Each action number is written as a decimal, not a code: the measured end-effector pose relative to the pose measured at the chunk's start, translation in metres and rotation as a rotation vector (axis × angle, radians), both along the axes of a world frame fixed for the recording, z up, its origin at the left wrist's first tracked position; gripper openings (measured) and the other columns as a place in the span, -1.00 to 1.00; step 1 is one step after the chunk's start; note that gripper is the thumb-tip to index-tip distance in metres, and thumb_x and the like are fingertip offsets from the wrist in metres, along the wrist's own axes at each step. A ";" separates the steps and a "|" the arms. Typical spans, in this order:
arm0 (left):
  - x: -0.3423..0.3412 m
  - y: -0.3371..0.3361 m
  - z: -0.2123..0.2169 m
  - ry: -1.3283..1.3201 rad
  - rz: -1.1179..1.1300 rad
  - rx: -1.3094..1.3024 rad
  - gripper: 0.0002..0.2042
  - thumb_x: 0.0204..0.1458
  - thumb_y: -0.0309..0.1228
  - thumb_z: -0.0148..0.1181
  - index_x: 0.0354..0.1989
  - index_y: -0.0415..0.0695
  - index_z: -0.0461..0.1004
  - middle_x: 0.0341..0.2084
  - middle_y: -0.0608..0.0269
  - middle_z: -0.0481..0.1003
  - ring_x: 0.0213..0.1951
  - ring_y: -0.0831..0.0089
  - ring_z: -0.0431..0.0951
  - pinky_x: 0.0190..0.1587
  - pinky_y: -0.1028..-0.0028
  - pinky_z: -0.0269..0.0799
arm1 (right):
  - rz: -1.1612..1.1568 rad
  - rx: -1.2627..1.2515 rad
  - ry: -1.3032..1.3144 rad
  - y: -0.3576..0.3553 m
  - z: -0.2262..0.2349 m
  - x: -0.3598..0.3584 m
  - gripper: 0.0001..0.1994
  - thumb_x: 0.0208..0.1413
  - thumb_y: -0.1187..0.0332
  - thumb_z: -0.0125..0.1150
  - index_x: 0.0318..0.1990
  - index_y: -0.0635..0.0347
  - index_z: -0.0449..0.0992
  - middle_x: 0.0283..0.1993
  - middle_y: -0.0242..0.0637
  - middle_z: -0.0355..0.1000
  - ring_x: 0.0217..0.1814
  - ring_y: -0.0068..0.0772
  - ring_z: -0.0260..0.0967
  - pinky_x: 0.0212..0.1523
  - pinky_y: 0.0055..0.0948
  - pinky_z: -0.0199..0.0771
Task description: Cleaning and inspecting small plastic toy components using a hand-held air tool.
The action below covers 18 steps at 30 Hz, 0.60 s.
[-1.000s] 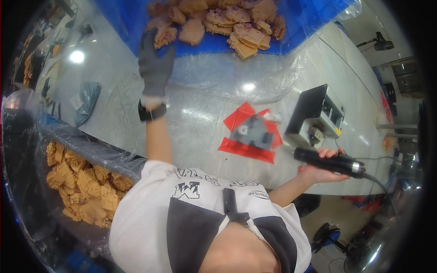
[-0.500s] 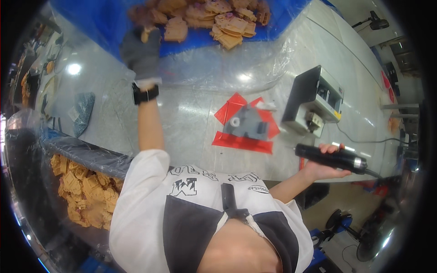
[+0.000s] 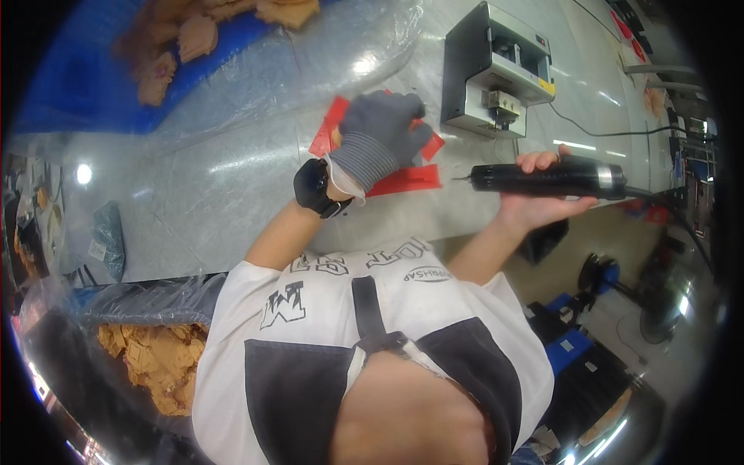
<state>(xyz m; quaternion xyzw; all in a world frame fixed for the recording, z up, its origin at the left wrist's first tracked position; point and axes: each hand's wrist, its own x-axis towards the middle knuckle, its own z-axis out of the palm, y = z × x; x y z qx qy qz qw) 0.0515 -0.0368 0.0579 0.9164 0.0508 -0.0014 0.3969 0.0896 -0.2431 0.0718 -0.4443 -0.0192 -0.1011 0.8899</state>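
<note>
My left hand (image 3: pixel 385 128), in a grey knit glove with a black watch at the wrist, is over the red tape strips (image 3: pixel 403 180) on the bench. Its fingers are curled downward, and a sliver of a tan moulded part (image 3: pixel 336 138) shows beside the glove. Most of that part, and the grey fixture among the strips, is hidden beneath the hand. Bare fingers of my right hand (image 3: pixel 542 194) wrap round a black electric screwdriver (image 3: pixel 535 178). The tool lies level, its thin bit pointing left toward the tape, apart from it.
A black-and-white boxy machine (image 3: pixel 496 77) stands beyond the screwdriver, its cable running right. Several tan parts (image 3: pixel 198 39) lie on blue sheeting (image 3: pixel 70 85) at far left. More tan parts (image 3: pixel 159 364) fill a plastic-lined container below the bench's left edge. A bubble-wrap packet (image 3: pixel 108 240) lies at left.
My left hand has come from the pile of tan parts on the blue sheeting to the taped fixture, covering it. The view has shifted; my right hand still grips the screwdriver.
</note>
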 end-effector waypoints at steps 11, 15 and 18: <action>-0.029 0.033 -0.030 -0.100 -0.155 0.250 -0.30 -0.37 -0.14 0.24 0.06 0.01 0.17 -0.14 0.12 0.31 -0.11 0.18 0.34 -0.09 0.30 0.29 | 0.031 0.036 0.036 -0.008 -0.005 -0.001 -0.23 -0.11 -0.39 -0.39 -0.25 0.23 0.37 -0.63 -0.30 0.25 -0.60 -0.42 0.10 -0.46 -0.40 0.11; -0.030 0.029 -0.034 -0.211 -0.072 0.130 -0.40 -0.35 -0.29 0.21 0.01 -0.04 0.26 -0.17 0.10 0.32 -0.16 0.19 0.39 -0.11 0.33 0.32 | 0.043 0.017 0.041 -0.007 -0.004 -0.002 -0.23 -0.11 -0.39 -0.39 -0.26 0.22 0.38 -0.63 -0.30 0.25 -0.60 -0.42 0.10 -0.47 -0.40 0.11; -0.029 0.032 -0.037 -0.253 0.014 -0.072 -0.49 -0.33 -0.35 0.18 -0.06 -0.09 0.32 -0.21 0.10 0.34 -0.21 0.20 0.41 -0.14 0.36 0.34 | -0.089 0.014 0.076 -0.008 -0.005 0.001 -0.19 -0.19 -0.46 -0.33 -0.28 0.24 0.35 -0.66 -0.31 0.25 -0.70 -0.40 0.12 -0.58 -0.41 0.11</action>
